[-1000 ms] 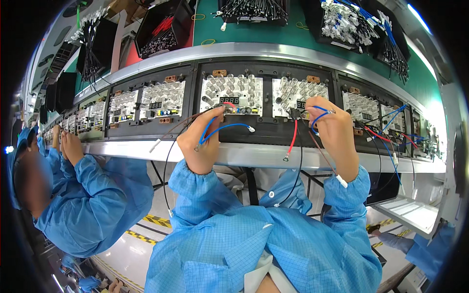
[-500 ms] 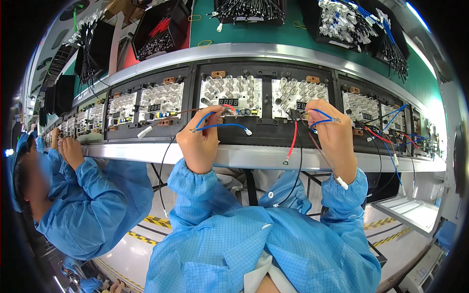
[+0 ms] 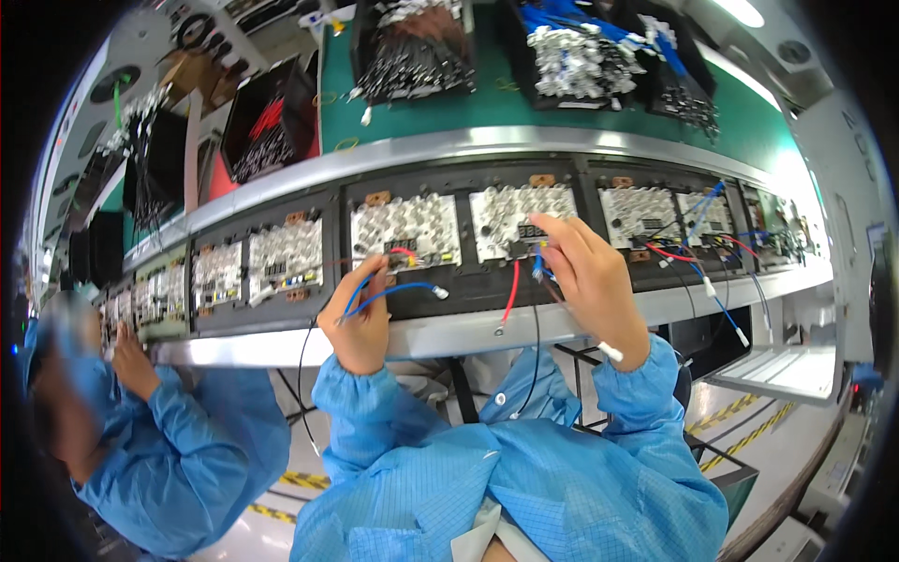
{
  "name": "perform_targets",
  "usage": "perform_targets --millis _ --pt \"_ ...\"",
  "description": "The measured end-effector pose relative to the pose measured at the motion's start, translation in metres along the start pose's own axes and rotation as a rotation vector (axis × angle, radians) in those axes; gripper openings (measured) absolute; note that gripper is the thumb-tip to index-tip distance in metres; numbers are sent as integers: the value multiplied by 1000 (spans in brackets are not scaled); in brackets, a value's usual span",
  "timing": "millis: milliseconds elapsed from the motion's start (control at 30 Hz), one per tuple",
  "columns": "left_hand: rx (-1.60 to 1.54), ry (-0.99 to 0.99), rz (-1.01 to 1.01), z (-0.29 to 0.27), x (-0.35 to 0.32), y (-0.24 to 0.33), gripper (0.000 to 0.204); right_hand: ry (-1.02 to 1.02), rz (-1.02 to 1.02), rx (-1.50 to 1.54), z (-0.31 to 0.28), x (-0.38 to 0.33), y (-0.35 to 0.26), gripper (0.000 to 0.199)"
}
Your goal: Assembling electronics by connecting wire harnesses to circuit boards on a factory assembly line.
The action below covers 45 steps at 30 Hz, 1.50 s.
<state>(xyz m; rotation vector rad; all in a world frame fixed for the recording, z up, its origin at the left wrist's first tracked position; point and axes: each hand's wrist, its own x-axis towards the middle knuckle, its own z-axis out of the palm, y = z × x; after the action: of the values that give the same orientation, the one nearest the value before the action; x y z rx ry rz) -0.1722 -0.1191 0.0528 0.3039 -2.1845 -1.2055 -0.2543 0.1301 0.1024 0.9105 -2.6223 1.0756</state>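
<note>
My left hand [image 3: 356, 323] is closed at the lower edge of a circuit board [image 3: 405, 222], pinching a blue wire [image 3: 403, 288] whose white-tipped end sticks out to the right. Red and brown leads run by its fingertips, and a black wire hangs below. At the neighbouring circuit board [image 3: 496, 208], my right hand [image 3: 592, 281] has its index fingertip beside the dark digit display [image 3: 534, 230]. Its other fingers are bent around a short blue wire [image 3: 538, 267], partly hidden by them. From this board hang a red wire [image 3: 510, 295] with a metal terminal and a black wire [image 3: 537, 356].
More boards sit in the black fixtures; those at right trail coloured wires [image 3: 698, 267]. A metal rail [image 3: 440, 332] runs along the near edge. Black bins of wires [image 3: 412, 61] stand on the green surface [image 3: 393, 131] behind. A co-worker in blue [image 3: 187, 459] works at left.
The whole view has shifted and tilted. My right hand has turned inward, bringing the blue wire's end from beside the hand to the board's lower edge. My left hand keeps its pinch.
</note>
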Motion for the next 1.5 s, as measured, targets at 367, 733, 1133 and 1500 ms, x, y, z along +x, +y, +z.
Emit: perform_targets --millis 367,733,1133,1500 --pt "-344 -176 -131 -13 -35 6 59 421 178 -556 -188 -27 -95 22" --pt "-426 -543 631 4 -26 21 26 -294 392 -1229 -237 231 272 21" --pt "-461 -512 643 15 -6 20 35 169 591 -1017 -171 213 294 23" --pt "-465 -505 623 11 -5 22 33 445 693 -264 -211 216 294 30"
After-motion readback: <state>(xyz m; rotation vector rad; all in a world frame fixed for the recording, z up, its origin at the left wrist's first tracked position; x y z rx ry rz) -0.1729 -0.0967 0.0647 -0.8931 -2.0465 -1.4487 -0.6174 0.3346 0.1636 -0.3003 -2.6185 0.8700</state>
